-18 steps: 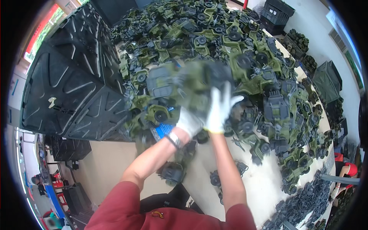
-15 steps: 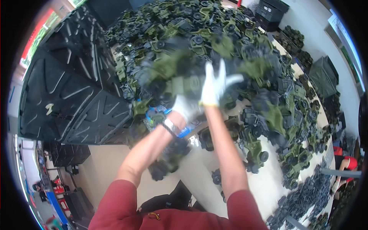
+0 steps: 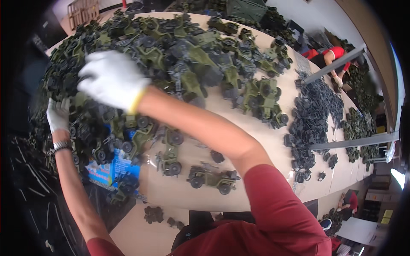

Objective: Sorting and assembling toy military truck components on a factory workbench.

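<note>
A big heap of green and black toy jeeps (image 3: 192,55) covers the far and left part of the table (image 3: 183,192). My right hand (image 3: 112,81), in a white knit glove with a yellow cuff, is over the heap, slightly blurred. Its fingers are loosely bent and apart, with nothing visible in them. At the heap's left edge is my left hand (image 3: 58,116), also gloved, fingers stretched out against the jeeps. A single toy jeep (image 3: 213,178) stands near the table's front edge. Partly under the jeeps lies a blue printed package (image 3: 113,168).
At the lower left is a ribbed black crate (image 3: 38,200). A pile of small dark grey parts (image 3: 314,111) lies to the right, beside metal bars (image 3: 337,64). A person in red (image 3: 335,55) bends over more jeeps at the far right. A wooden crate (image 3: 83,12) stands at the back.
My view has swung to the right. My hands have moved from close together to apart, both now further left in view. The jeeps that were blurred around them now lie in the heap.
</note>
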A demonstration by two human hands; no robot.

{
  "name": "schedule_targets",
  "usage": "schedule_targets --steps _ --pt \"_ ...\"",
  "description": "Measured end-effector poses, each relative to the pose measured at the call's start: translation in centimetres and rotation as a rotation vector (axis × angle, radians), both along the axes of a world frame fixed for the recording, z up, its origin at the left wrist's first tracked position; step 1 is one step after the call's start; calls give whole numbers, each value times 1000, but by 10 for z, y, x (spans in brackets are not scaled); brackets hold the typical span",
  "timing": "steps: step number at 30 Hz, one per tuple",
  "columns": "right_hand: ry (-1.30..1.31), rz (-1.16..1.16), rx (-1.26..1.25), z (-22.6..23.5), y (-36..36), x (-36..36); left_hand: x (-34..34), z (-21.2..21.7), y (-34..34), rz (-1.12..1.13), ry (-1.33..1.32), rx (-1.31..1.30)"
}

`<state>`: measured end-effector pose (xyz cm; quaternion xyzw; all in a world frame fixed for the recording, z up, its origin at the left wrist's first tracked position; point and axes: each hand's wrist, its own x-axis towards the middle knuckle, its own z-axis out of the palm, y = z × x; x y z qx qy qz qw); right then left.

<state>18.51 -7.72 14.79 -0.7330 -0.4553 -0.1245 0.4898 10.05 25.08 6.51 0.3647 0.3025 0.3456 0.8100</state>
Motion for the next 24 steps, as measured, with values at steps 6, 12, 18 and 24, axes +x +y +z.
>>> schedule_targets --steps 6,12,18,24 --pt "-240 -527 -68 -57 -278 114 -61 -6 -294 -448 436 1064" --pt "57 -906 -332 -142 -485 270 -170 -42 -450 -779 778 1374" --pt "23 -929 -1036 -179 -519 381 -219 -112 -533 -608 1007 1001" --pt "280 -873 -1139 -217 -508 437 -224 -149 -564 -530 1064 1054"
